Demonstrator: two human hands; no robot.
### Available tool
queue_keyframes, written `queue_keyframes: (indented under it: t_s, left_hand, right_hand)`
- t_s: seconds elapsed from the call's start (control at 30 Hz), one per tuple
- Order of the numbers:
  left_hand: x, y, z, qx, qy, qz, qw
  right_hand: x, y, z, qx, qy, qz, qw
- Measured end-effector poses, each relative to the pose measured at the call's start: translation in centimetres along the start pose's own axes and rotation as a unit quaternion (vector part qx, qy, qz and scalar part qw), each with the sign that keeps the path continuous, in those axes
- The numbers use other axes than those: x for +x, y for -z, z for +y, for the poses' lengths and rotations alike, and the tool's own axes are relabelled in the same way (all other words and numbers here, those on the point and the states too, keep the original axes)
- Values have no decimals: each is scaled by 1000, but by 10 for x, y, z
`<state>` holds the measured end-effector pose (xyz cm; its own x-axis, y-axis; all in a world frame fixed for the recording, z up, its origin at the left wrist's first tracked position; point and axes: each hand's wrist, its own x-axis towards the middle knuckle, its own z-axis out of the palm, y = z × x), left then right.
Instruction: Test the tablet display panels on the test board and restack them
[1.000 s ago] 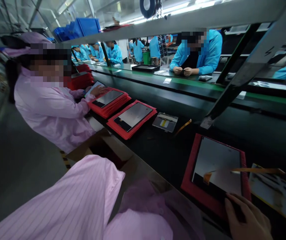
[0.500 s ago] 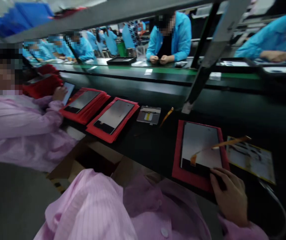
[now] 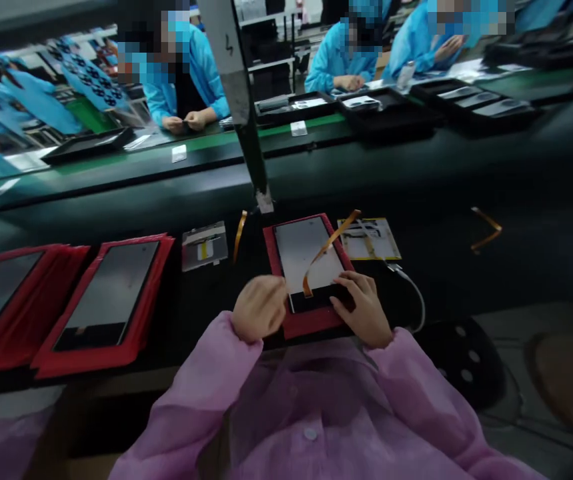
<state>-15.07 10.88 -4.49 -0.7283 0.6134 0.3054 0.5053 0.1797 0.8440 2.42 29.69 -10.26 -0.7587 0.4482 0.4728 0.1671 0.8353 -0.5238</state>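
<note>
A flat display panel [image 3: 306,253] lies in a red tray [image 3: 272,248] on the dark bench right in front of me. An orange flex ribbon [image 3: 327,247] arcs up from the panel's near end. My right hand [image 3: 363,310] rests on the near right corner of the panel, fingers curled on its dark edge. My left hand [image 3: 260,308] hovers at the tray's near left corner with the fingers curled in; what they hold, if anything, is hidden.
A yellow-edged board [image 3: 370,238] with a grey cable [image 3: 413,293] lies right of the tray. A small grey module [image 3: 205,245] and red trays with panels [image 3: 109,293] lie left. A metal post [image 3: 239,93] stands behind; a loose ribbon [image 3: 486,228] far right. People in blue sit across the belt.
My view swung right, so the red tray is now centred. My left hand has come in beside the tray; my right hand stays on the panel's near corner.
</note>
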Motion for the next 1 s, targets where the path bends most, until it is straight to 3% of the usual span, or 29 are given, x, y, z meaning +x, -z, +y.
queue_keyframes:
  t_s: [0.2,0.37,0.57,0.73,0.87,0.93,1.0]
  left_hand:
    - [31,-32,-21,-32,138,-33,989]
    - [41,-34,-25,-89,220,-54,970]
    - [46,-35,-21,-184,271,10,945]
    - [46,-43,-2,-269,215,68,936]
    - [48,-48,15,-308,81,37,947]
    - [53,-50,12,-263,13,-2,965]
    - [59,-53,-1,-138,-32,-29,989]
  right_hand:
    - [3,7,-2,-6,-5,-82,997]
    - [4,10,-5,-15,-19,-98,995]
    - [5,11,-7,-2,-13,-95,995]
    - [6,10,-13,2,3,-84,996]
    - [6,10,-16,15,-13,-66,998]
    - [5,9,-15,25,-17,-52,998]
    - [2,6,-13,19,-23,-42,999]
